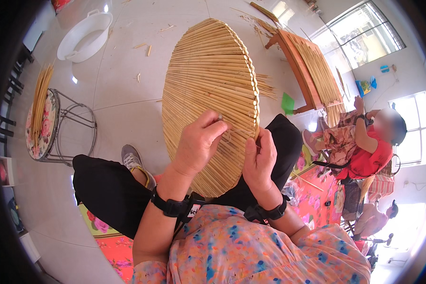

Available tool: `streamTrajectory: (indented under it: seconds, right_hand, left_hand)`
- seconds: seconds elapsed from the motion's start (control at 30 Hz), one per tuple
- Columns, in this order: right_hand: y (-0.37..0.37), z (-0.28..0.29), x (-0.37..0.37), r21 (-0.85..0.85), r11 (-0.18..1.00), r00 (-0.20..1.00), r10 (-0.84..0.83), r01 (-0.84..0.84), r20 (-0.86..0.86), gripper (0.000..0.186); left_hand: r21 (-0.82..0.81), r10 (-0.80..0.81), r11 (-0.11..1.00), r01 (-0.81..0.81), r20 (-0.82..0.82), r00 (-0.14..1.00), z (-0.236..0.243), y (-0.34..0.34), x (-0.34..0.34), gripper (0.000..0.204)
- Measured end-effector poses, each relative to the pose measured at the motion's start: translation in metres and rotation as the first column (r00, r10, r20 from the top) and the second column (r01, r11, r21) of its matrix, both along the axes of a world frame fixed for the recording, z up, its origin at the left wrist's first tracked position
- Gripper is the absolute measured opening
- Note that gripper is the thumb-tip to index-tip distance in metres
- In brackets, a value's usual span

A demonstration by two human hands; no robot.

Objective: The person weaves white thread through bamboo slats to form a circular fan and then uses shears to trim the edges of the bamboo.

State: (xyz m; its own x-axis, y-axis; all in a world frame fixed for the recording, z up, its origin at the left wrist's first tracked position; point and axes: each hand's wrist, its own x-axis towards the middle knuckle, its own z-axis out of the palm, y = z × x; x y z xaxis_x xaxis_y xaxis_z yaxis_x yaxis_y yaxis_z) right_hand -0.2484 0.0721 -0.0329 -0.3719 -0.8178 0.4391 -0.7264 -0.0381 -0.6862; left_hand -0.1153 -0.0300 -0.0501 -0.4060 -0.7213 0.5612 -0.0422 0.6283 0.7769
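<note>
A large round mat of straw-coloured stalks (208, 80) stands tilted up between my knees, its right rim bound in a braided edge. My right hand (260, 158) is closed on that rim near the lower right, thumb on the near face. My left hand (199, 142) is pinched in front of the mat, thumb and forefinger pressed together beside the rim. A ring-like band (220, 117) sits on one of its fingers. From the fingertips a thin pale thread (241, 130) seems to run toward the right hand; it is faint. The mat's back is hidden.
A flowered round stool (52, 106) with a stalk bundle (41, 102) stands left, near a white basin (86, 38). At right, a wooden bench (293, 61) carries more stalks. Two people sit beyond it, one in a red top (369, 154). Flowered matting (317, 203) covers floor beneath me.
</note>
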Motion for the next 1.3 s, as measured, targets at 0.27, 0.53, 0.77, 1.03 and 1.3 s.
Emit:
streamTrajectory:
  seconds: [0.27,0.53,0.77,1.03,1.3]
  right_hand:
    - [0.001,0.001,0.005,0.010,1.000,1.000,0.004,-0.004,-0.007,0.021]
    - [0.000,0.003,0.011,-0.005,1.000,0.999,0.016,-0.016,-0.033,0.023]
    - [0.003,0.002,0.012,0.002,1.000,1.000,0.012,-0.012,-0.026,0.024]
    - [0.006,0.002,0.017,-0.002,1.000,1.000,-0.027,0.027,-0.008,0.027]
    - [0.007,0.004,0.017,-0.018,1.000,1.000,-0.026,0.025,-0.015,0.031]
  left_hand:
    - [-0.068,-0.008,0.998,0.007,-0.016,1.000,-0.004,-0.002,-0.002,0.023]
    - [-0.156,0.068,0.985,-0.077,-0.061,0.996,-0.007,0.001,-0.005,0.022]
    - [-0.139,0.083,0.986,-0.096,-0.093,0.992,-0.004,0.006,-0.006,0.025]
    - [-0.116,0.102,0.988,-0.103,-0.011,0.995,-0.006,0.001,0.000,0.024]
    - [-0.180,0.086,0.980,-0.084,0.006,0.996,-0.001,0.001,-0.003,0.022]
